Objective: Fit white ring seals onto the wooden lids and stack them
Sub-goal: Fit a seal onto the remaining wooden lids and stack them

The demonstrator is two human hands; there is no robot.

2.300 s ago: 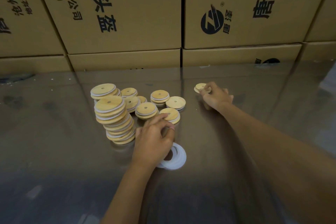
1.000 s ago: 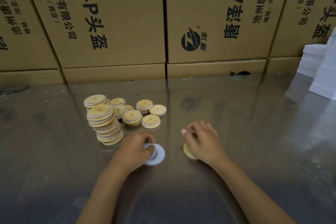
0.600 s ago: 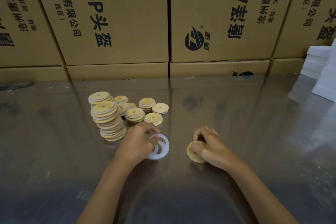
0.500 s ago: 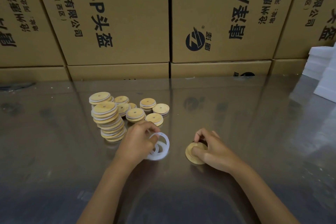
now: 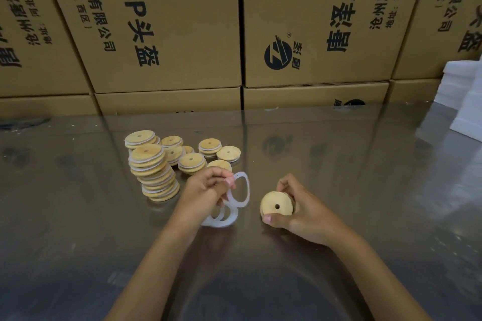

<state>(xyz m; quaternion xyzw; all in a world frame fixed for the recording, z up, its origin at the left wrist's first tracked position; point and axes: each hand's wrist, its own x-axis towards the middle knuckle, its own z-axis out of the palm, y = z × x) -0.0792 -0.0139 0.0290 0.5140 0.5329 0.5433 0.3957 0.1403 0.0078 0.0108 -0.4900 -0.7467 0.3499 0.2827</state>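
Observation:
My left hand [image 5: 206, 191] pinches a white ring seal [image 5: 244, 191] and holds it up on edge above the table. More white ring seals [image 5: 221, 217] lie in a small pile just below that hand. My right hand [image 5: 303, 210] grips a round wooden lid [image 5: 276, 203] with a centre hole, tilted up so its flat face shows. A tall leaning stack of lids with seals [image 5: 154, 172] stands to the left, and several lower stacks [image 5: 191, 163] sit behind my left hand.
The glossy table [image 5: 365, 190] reflects the cardboard boxes [image 5: 167, 23] that wall off its far edge. White foam blocks [image 5: 464, 96] stand at the far right.
My left hand has lifted one white ring off the pile. My right hand has tilted the wooden lid up off the table, its face towards me.

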